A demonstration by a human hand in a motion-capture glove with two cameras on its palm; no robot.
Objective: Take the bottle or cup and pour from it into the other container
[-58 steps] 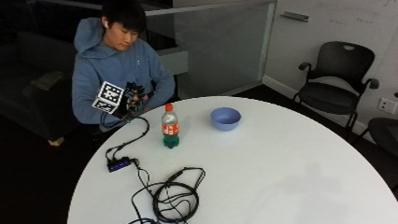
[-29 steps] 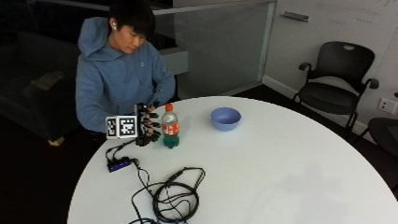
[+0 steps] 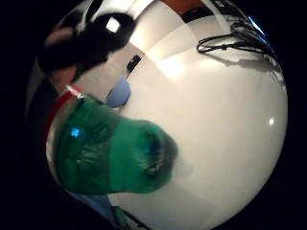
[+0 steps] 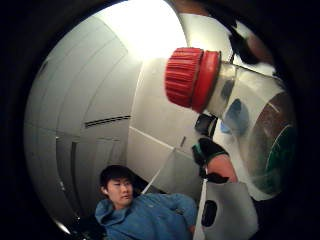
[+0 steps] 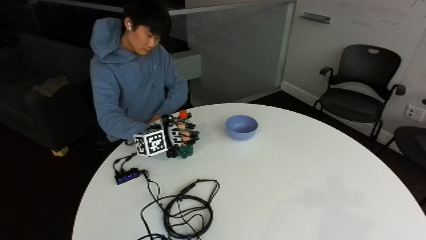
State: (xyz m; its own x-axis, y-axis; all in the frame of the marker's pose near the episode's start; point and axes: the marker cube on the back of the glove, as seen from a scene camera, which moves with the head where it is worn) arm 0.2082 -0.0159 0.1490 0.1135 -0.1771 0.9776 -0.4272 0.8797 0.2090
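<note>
Outside view: right hand (image 5: 178,134) wrapped around green bottle (image 5: 184,148) standing on white table (image 5: 299,185), left of blue bowl (image 5: 241,127); bottle mostly hidden by glove.
Little-finger palm view: bottle base (image 3: 115,153) fills the frame, bowl (image 3: 118,92) beyond, partly cut off.
Thumb palm view: red cap (image 4: 191,78) and neck visible, fingertips (image 4: 212,155) curled against the bottle.

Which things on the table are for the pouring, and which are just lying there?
For the pouring:
- bottle, green with a red cap, the right hand curled round it
- blue bowl, empty as far as can be seen, standing apart from the bottle

Just lying about:
- coiled black cables
- small black box on a cable
- black chair beyond the table
</note>
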